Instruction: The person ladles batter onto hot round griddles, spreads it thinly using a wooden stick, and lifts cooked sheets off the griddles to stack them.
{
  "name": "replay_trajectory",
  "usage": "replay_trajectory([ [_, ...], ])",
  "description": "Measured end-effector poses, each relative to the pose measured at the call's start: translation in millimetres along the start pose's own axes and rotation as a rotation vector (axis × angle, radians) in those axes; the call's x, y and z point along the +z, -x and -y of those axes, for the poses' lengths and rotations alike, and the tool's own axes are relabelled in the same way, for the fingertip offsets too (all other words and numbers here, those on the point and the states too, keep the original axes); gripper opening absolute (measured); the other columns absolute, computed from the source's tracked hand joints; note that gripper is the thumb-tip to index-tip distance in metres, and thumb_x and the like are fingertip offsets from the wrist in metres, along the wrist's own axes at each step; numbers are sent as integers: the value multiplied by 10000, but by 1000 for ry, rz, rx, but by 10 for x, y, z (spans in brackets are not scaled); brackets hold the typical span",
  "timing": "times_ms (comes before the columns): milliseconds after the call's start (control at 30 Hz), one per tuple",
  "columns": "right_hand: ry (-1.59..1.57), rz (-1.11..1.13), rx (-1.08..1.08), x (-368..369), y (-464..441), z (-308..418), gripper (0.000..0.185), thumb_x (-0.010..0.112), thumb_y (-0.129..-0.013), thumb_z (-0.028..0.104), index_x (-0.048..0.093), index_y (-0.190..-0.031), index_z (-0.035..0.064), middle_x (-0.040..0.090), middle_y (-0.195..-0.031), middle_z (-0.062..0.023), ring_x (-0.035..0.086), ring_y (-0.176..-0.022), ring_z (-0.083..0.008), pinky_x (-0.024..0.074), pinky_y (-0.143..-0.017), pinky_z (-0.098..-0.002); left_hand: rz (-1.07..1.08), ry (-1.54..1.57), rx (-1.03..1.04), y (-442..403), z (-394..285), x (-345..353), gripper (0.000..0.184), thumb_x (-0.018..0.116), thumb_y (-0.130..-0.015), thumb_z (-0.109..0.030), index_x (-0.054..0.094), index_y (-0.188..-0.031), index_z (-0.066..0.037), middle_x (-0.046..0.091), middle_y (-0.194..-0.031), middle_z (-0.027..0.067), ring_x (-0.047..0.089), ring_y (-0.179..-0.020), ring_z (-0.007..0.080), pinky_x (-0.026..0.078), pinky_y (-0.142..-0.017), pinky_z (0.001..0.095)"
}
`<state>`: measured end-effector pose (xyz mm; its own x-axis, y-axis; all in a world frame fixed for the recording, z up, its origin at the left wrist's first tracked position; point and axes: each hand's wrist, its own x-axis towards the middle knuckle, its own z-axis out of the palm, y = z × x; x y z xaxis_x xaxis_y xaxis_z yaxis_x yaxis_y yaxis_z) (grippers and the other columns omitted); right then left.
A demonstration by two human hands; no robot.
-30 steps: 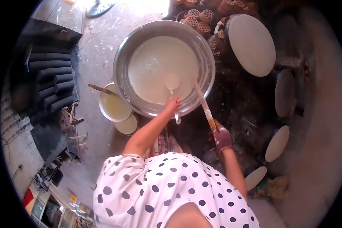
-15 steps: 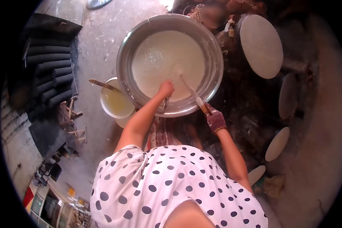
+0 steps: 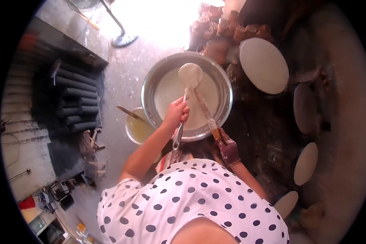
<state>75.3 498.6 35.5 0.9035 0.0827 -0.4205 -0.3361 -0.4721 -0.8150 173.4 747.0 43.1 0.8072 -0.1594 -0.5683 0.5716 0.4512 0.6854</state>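
Note:
In front of me stands a wide metal basin (image 3: 228, 95) of thick, creamy white batter (image 3: 168, 95). My left hand (image 3: 177, 114) is closed around the handle of a metal ladle (image 3: 177, 136); its round bowl, raised over the batter, looks full or coated with it. My right hand (image 3: 228, 147), in a dark maroon glove, grips a long flat spatula (image 3: 205, 107) with a wooden handle and a batter-smeared blade. The blade's tip is close below the ladle's bowl; whether they touch I cannot tell.
Left of the basin is a bowl (image 3: 130, 132) of yellowish liquid with a wooden-handled tool (image 3: 128, 111) in it. Several round pale plates (image 3: 264, 66) line the right. Dark cylinders (image 3: 79, 93) are stacked left. A fan base (image 3: 124, 40) and reddish cylinders (image 3: 240, 31) stand farther off.
The view has tilted upward, showing the fan and bright floor. My left hand has lifted the ladle, and its bowl now shows above the batter. The spatula stays in my right hand.

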Motion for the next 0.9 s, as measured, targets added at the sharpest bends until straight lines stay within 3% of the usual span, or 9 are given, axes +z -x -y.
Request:
replay_trajectory([
  [100,-69,-29,-200,-241,123,249,408,545,-909,121,518,-1314,162,648,-788,-54,584,-603,-81,490,-518,-267,55,-135,139,595,-553,98,418,421,-963,-184,377,-1359,-59,410,-604,-40,374,-391,47,350,-347,208],
  [200,-360,-6,-88,-659,212,599,352,550,-909,88,549,-1261,87,621,-724,-17,519,-514,-51,427,-453,-210,56,-251,255,913,-917,227,417,416,-971,-188,380,-1364,-51,409,-595,-38,360,-381,42,337,-346,196],
  [333,-237,-211,-195,-819,225,612,269,543,-930,126,587,-1183,46,631,-787,-19,560,-600,-54,438,-473,-212,22,-415,278,799,-989,-61,416,413,-979,-181,380,-1371,-47,417,-582,-34,361,-383,42,338,-346,187],
  [400,281,-378,-715,-702,-143,244,297,587,-899,134,592,-1194,102,642,-814,-34,613,-657,-125,474,-516,-261,-5,-453,205,350,-939,-284,323,409,-986,-177,452,-1276,-40,407,-580,-53,360,-394,25,338,-350,175],
  [467,559,-447,-626,-521,-221,348,335,632,-839,180,602,-1171,146,630,-874,-99,622,-769,-284,506,-661,-402,324,373,-337,-360,-678,-691,212,398,-997,-192,503,-1117,-52,396,-591,-77,364,-414,3,335,-357,166],
  [567,642,-401,-585,-444,-420,-99,368,663,-807,177,606,-1170,190,612,-814,-83,623,-730,-273,512,-634,-383,141,302,-288,-371,-505,-426,223,377,-1006,-195,475,-1124,-33,374,-580,-84,333,-399,-3,313,-334,148],
  [667,512,-414,-595,-690,-111,99,397,681,-786,166,604,-1174,194,615,-820,-73,619,-705,-274,511,-603,-374,191,81,42,187,-430,-402,220,365,-1006,-169,479,-1123,-22,376,-585,-75,337,-398,6,310,-342,155],
  [767,505,-449,-671,-674,-218,105,411,678,-786,167,599,-1188,195,614,-821,-71,620,-697,-273,512,-592,-365,133,54,66,219,-188,-465,211,353,-1009,-167,489,-1112,-42,365,-583,-73,337,-397,17,299,-347,164],
  [900,575,-294,-571,-293,-853,-535,409,666,-799,228,599,-1200,192,643,-910,-81,633,-776,-276,522,-662,-362,96,743,-440,-777,4,-658,198,340,-1016,-180,483,-1115,-86,359,-583,-71,339,-404,25,281,-351,174],
])
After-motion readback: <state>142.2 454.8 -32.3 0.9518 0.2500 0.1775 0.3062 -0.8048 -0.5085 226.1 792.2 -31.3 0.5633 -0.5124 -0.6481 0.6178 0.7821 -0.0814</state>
